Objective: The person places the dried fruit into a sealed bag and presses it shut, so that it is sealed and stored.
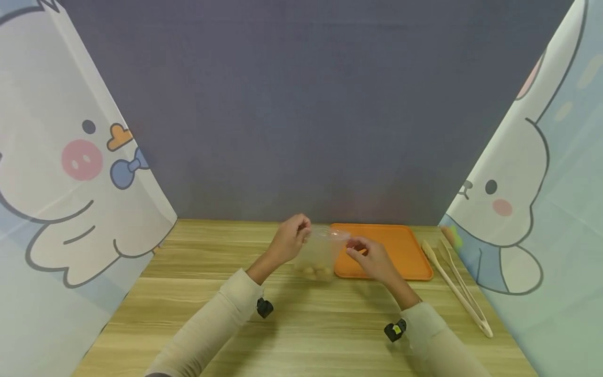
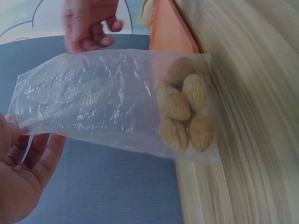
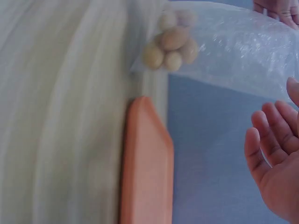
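A clear plastic bag (image 2: 107, 93) hangs upright over the table with several walnuts (image 2: 180, 105) gathered at its bottom. My left hand (image 1: 289, 241) pinches the top corner of the bag between thumb and fingers. Near the opposite top corner is my right hand (image 1: 372, 257), its fingers loosely bent and holding nothing. In the right wrist view the right palm (image 3: 285, 168) faces the bag, thumb and fingers spread apart. The walnuts sit low, close over the wooden tabletop.
An orange tray (image 1: 395, 251) lies behind the right hand, partly seen through the bag. Wooden tongs (image 1: 459, 288) rest to its right on the wood-grain table (image 1: 301, 335). A dark grey panel (image 1: 301, 115) stands at the back, with cartoon-printed sheets (image 1: 565, 220) at both sides.
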Motion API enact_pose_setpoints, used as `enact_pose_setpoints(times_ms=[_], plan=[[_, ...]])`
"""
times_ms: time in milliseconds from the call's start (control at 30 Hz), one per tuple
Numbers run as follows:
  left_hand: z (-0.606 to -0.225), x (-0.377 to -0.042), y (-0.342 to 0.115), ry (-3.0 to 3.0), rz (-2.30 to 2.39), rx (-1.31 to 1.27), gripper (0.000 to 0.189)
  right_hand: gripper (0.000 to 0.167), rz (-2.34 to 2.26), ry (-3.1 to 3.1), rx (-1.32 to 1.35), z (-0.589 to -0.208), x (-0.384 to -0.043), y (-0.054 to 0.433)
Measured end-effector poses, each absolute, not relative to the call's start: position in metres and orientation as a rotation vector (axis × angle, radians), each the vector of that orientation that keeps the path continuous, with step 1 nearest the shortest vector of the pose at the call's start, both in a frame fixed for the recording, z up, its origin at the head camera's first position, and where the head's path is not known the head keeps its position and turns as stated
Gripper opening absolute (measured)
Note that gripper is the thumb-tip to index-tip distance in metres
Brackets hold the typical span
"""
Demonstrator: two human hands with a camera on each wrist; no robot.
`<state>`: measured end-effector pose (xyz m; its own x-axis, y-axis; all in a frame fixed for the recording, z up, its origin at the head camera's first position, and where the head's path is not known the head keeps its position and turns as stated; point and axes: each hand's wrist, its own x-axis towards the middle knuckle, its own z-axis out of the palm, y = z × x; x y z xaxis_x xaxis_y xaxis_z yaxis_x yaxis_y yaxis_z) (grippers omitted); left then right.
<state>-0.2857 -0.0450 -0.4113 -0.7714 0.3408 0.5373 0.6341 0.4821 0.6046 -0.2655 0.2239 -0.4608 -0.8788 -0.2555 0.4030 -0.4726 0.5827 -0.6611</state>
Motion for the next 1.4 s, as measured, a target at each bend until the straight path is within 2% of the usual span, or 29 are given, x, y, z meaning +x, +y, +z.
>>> enact_pose_setpoints(times_ms=[400, 767, 1100, 1267, 1400], plan=[[-0.418, -0.284, -0.05, -2.382, -1.375, -0.775, 0.01, 0.006, 1.232, -2.323, 0.578, -0.449, -0.273, 0.218], [-0.426, -0.285, -0.056, -2.401, -1.524, -0.748, 0.006, 0.008, 1.264, -2.317, 0.548, -0.436, -0.27, 0.215], [-0.434, -0.287, -0.063, -2.48, -1.68, -0.765, 0.024, 0.01, 1.281, -2.292, 0.545, -0.427, -0.269, 0.214], [-0.436, -0.285, -0.063, -2.474, -1.571, -0.797, 0.019, 0.011, 1.252, -2.306, 0.521, -0.425, -0.268, 0.213], [-0.434, -0.282, -0.061, -2.439, -1.486, -0.764, 0.012, 0.009, 1.293, -2.316, 0.527, -0.409, -0.254, 0.207]])
